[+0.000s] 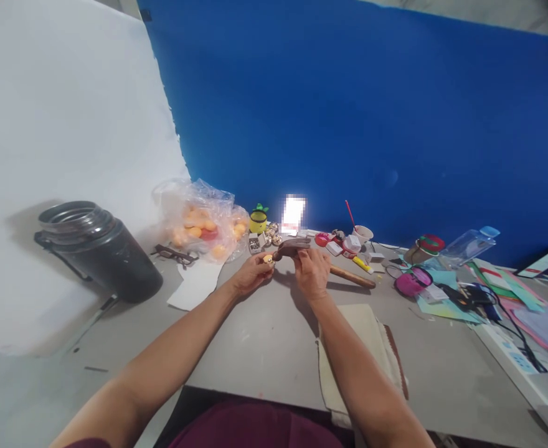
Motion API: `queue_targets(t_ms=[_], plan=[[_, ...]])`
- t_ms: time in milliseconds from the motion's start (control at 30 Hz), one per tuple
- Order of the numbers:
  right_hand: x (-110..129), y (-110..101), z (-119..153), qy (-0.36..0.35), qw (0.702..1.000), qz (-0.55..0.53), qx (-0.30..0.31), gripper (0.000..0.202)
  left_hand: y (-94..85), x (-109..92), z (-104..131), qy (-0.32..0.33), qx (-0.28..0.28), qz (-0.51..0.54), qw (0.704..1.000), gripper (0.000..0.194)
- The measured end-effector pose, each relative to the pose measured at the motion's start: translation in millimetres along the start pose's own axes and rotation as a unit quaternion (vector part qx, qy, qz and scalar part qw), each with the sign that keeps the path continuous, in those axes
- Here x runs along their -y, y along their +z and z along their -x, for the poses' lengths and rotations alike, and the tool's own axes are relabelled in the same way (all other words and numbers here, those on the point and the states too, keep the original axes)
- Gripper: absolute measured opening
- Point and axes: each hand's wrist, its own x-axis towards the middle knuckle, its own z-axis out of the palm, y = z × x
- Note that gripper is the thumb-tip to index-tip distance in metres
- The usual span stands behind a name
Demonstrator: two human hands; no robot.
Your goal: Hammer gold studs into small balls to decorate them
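Currently, a wooden-handled hammer lies almost level above a grey worktop, its head towards the left and its handle slanting off to the right. The person's right hand is wrapped around the handle just behind the head, a short grip that probably trades swing for control. At the near end of the hammer's head, the left hand pinches a small yellowish piece between thumb and fingers, presumably to steady it; whether metal and piece touch, I cannot tell, and it is too small to identify. Just beyond the hammer's head sit a small box of metal bits and some shiny round pieces, perhaps placed there for easy reach. Behind these, past the hammer, stands a yellow pot with a green top. Left of the hammer are a clear bag of orange balls and, farther out, a tilted-looking dark flask. A folded cloth lies nearer the person than the handle, partly under the right forearm.
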Motion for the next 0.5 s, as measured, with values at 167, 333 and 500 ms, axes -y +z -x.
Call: queue_targets(t_ms=[167, 333, 500], plan=[[-14, -1, -3, 0.074, 0.995, 0.020, 0.063, 0.023, -0.3, -3, 1, -0.002, -0.059, 0.020, 0.998, 0.054], [-25, -2, -4, 0.119, 0.976, 0.016, 0.181, 0.023, 0.5, -6, 2, -0.002, -0.074, 0.045, 0.996, 0.047], [-34, 4, -2, 0.132, 0.957, 0.027, 0.258, 0.015, -0.8, -8, 2, 0.001, -0.073, 0.057, 0.996, 0.034]])
